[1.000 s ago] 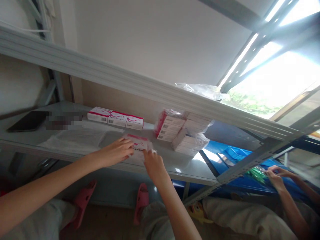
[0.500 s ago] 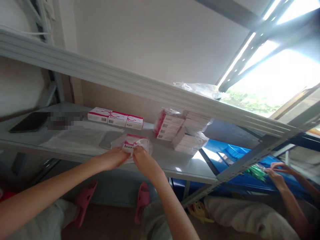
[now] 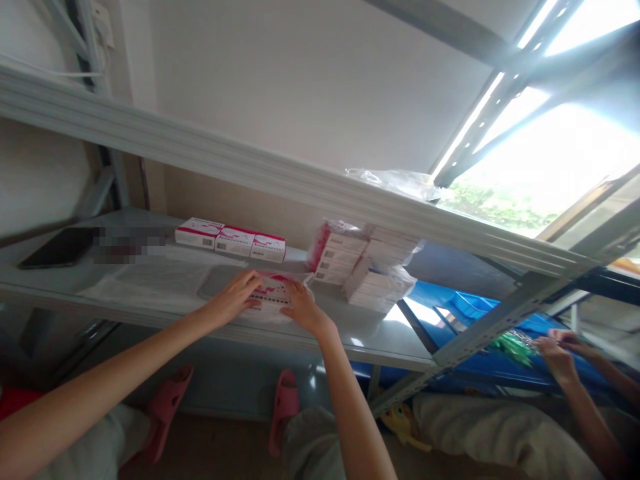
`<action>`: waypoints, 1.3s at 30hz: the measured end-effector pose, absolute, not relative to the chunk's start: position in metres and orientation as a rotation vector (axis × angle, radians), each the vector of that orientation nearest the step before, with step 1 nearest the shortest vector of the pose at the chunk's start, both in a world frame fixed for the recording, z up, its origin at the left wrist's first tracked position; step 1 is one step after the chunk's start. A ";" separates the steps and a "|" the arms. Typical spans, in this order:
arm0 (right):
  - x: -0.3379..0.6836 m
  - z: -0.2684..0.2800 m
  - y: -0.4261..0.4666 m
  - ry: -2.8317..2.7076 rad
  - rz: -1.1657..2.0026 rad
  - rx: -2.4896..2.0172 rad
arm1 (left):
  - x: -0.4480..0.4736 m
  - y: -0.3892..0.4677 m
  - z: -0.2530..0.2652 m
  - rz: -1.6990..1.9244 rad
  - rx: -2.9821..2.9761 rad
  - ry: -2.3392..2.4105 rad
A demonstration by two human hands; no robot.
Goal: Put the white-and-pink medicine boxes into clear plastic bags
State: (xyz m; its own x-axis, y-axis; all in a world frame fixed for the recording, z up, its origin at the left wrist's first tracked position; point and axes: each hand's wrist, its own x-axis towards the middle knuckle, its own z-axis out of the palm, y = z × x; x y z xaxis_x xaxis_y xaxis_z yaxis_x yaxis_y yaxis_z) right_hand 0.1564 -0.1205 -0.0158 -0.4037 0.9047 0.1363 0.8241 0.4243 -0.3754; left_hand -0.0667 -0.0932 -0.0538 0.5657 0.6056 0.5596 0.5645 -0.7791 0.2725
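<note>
A white and pink printed box (image 3: 271, 291) lies on the grey shelf near its front edge, inside a clear plastic bag (image 3: 274, 315). My left hand (image 3: 235, 301) grips the left side of the box, thumb below and fingers over the top edge. On the opposite side my right hand (image 3: 306, 309) holds it, the thumb at the lower edge. Partly behind my left hand is a grey, flat rounded object (image 3: 213, 281). Clear plastic bags (image 3: 150, 280) lie flat to the left of it.
Three similar boxes (image 3: 233, 241) stand in a row at the back. Bagged stacks of boxes (image 3: 337, 252) sit to the right. A dark tablet-like slab (image 3: 60, 248) lies far left. An upper shelf beam (image 3: 240, 157) crosses above. Another person's hands (image 3: 557, 350) hold green items at right.
My hands have moved apart from the bag's near edge to the two sides of the box. More of the box's printed face shows now.
</note>
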 end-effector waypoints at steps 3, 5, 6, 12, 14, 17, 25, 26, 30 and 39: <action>0.164 -0.025 -0.103 -2.360 0.464 -1.379 | -0.065 -0.082 -0.066 0.957 2.666 0.832; 0.167 -0.030 -0.095 -2.340 0.487 -1.356 | -0.067 -0.072 -0.073 0.871 2.611 0.818; 0.169 -0.032 -0.092 -2.328 0.494 -1.352 | -0.068 -0.066 -0.075 0.835 2.586 0.822; 0.180 -0.045 -0.080 -2.197 0.650 -1.223 | -0.081 -0.035 -0.084 0.756 2.362 0.861; 0.183 -0.053 -0.077 -2.072 0.765 -1.202 | -0.083 -0.031 -0.086 0.773 2.278 0.828; 0.184 -0.063 -0.071 -1.841 0.946 -1.236 | -0.083 -0.032 -0.087 0.765 2.194 0.775; 0.182 -0.072 -0.075 -1.662 0.951 -1.251 | -0.084 -0.041 -0.088 0.654 1.986 0.761; 0.183 -0.074 -0.079 -1.682 0.956 -1.217 | -0.084 -0.043 -0.087 0.666 2.020 0.752; 0.189 -0.082 -0.097 -1.810 0.843 -1.190 | -0.083 -0.048 -0.082 0.711 2.213 0.719; 0.190 -0.099 -0.130 -2.165 0.446 -1.401 | -0.088 -0.051 -0.072 0.406 2.426 0.986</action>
